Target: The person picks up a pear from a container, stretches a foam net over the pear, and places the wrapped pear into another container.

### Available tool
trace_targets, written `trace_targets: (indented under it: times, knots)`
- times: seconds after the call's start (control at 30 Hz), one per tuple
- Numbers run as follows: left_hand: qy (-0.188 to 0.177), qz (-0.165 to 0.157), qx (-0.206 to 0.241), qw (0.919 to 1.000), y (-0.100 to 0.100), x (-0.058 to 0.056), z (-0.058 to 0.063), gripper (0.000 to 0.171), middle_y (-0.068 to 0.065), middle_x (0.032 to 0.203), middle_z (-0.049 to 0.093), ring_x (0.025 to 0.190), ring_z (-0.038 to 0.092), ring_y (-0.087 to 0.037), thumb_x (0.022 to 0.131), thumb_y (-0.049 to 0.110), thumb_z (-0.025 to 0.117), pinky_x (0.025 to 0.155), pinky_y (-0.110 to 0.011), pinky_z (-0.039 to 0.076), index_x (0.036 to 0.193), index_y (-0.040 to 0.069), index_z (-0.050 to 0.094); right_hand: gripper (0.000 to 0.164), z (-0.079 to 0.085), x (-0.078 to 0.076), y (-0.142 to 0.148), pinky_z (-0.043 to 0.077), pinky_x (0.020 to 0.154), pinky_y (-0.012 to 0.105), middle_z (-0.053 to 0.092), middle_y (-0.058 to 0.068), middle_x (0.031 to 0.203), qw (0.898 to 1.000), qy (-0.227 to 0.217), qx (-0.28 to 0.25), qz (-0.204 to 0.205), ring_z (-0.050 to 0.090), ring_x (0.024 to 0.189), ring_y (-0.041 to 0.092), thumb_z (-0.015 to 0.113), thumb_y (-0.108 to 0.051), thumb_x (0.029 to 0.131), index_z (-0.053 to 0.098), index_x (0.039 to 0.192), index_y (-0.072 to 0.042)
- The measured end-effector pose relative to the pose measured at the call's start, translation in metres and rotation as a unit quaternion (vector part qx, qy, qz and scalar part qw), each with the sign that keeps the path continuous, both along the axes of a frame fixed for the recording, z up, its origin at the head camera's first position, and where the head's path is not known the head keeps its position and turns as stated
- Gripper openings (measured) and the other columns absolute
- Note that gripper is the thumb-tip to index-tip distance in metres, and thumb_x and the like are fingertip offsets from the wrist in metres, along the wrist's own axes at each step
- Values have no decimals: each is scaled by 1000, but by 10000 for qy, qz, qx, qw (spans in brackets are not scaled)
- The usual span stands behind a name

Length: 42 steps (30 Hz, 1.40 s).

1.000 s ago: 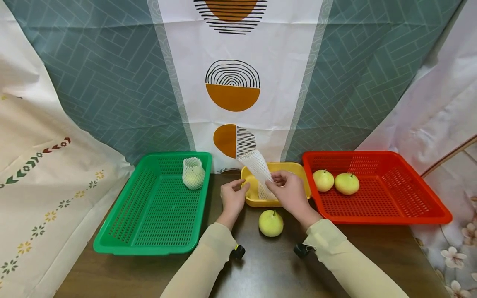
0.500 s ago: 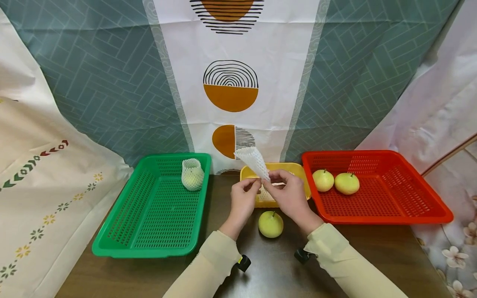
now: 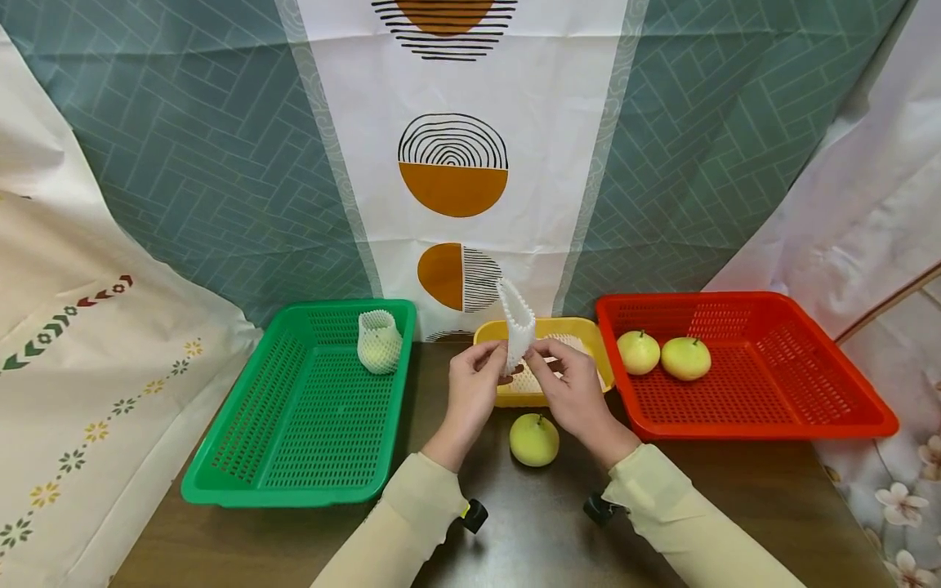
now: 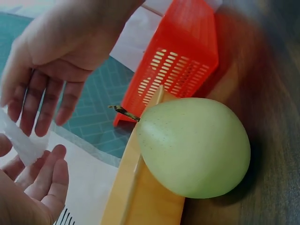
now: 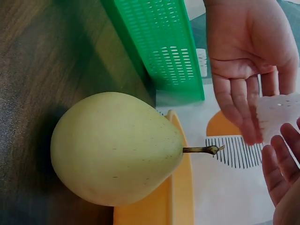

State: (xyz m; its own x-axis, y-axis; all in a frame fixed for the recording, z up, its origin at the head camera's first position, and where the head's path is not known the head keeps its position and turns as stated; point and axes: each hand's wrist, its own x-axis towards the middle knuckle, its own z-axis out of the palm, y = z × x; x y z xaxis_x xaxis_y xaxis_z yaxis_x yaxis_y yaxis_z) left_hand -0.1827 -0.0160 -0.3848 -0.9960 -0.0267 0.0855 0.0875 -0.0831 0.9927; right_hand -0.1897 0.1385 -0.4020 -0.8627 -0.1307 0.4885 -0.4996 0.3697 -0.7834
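Observation:
Both hands hold a white foam net sleeve (image 3: 519,327) upright above the front of the yellow basket (image 3: 525,400). My left hand (image 3: 472,388) pinches its left side between thumb and fingers. On the opposite side my right hand (image 3: 575,392) pinches it the same way, and the sleeve's top end gapes. A pale green pear (image 3: 534,441) with a short stem stands on the table just in front of the yellow basket, below the hands. More foam net sleeves (image 3: 566,347) lie inside that basket.
At the left is a green basket (image 3: 294,496) holding a pear in a foam net sleeve (image 3: 380,347). The red basket (image 3: 794,392) at the right holds two bare pears (image 3: 685,359). A patterned cloth (image 3: 470,82) hangs behind.
My left hand has moved right and taken hold of the sleeve beside my right hand. The sleeve has turned from leaning left to nearly upright, and its top has spread.

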Motion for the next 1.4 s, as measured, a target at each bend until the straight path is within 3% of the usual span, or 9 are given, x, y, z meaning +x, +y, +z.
trace_targets:
  times: [0.17,0.27,0.43,0.6,0.7,0.83,1.07,1.2,1.4]
  knots:
    - [277,145,-314,9990,-1,4,7,24,-12,97,70,78,64,-12,90,20,63,71,-29,55,105,3,69,21,-4,-2,2,53,69,24,68,3,98,9997,-195,-132,41,61,81,15,59,-24,92,65,110,-14]
    - [384,98,-321,9987,-1,4,8,24,-12,98,69,78,63,-10,89,20,63,70,-25,55,105,4,70,20,-4,-2,4,51,68,24,69,5,93,9993,-361,-26,4,59,78,15,61,-18,91,67,108,-11]
    - [480,27,-432,9979,0,5,6,24,-13,98,69,78,61,-9,91,20,62,69,-24,54,105,3,69,14,-3,-2,6,45,54,25,62,4,68,9955,-834,449,-98,51,59,13,57,-6,86,70,91,-9]
    - [503,54,-595,9969,-1,6,6,22,-14,99,69,80,61,-8,90,16,62,70,-20,51,105,1,69,25,-3,-4,5,50,67,24,68,7,87,9924,-1169,383,15,58,75,16,59,-3,83,66,106,-8]
    - [422,23,-605,9973,-3,5,6,21,-17,100,69,80,61,-8,88,8,60,71,-19,51,106,-2,67,28,-2,-6,4,52,75,24,69,8,102,9907,-1348,189,84,62,89,18,64,-13,86,63,114,-9]
    - [492,-242,-640,9964,-6,4,3,24,-19,105,68,84,60,-7,87,3,60,73,-18,50,109,-2,65,32,0,-5,3,53,77,25,67,3,107,9903,-1385,51,114,64,92,17,67,-26,86,62,115,-15]
    - [771,-706,-898,9905,-10,0,3,29,-22,108,66,86,60,-8,85,4,65,75,-15,49,113,-4,63,28,30,14,-4,54,81,29,65,13,107,9892,-1431,-180,250,62,97,26,63,-13,88,61,115,-4]
    - [720,-874,-953,9890,-10,-4,-6,32,-21,107,66,85,60,-11,85,5,66,75,-16,50,116,-3,63,25,14,6,-1,51,81,22,65,10,107,9876,-1470,-466,304,61,96,22,60,-16,91,62,113,-7]
    - [881,-1086,-732,9875,-10,-8,-17,33,-22,113,64,95,61,-13,87,-1,61,81,-17,49,119,-4,59,23,0,-2,1,53,79,22,65,7,101,9864,-1469,-680,287,61,92,20,67,-22,86,64,106,-11]
